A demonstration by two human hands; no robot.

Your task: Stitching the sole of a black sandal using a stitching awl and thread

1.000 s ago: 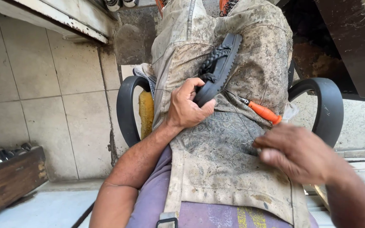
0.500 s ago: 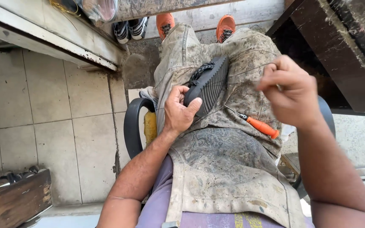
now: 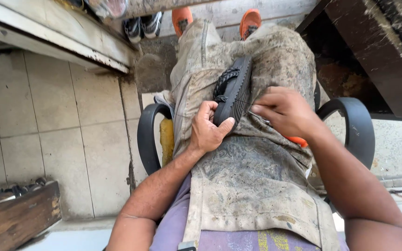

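A black sandal (image 3: 232,90) with braided straps lies sole-side right on my lap, over a dirty canvas apron (image 3: 252,186). My left hand (image 3: 206,130) grips the sandal's near end, thumb on the sole edge. My right hand (image 3: 284,111) is at the sole's right edge, fingers pinched on a thin metal needle or awl tip with a thread running to the sole. An orange tool handle (image 3: 298,140) pokes out under my right wrist.
I sit in a chair with black curved armrests (image 3: 146,139) (image 3: 357,125). Orange shoes (image 3: 181,18) are on my feet. A dark wooden bench (image 3: 373,56) stands at the right, a tiled floor (image 3: 47,116) at the left, a wooden box (image 3: 15,223) bottom left.
My right hand came down from a raised position to the sandal's sole edge. The view tilted slightly; my left hand kept its grip on the sandal.
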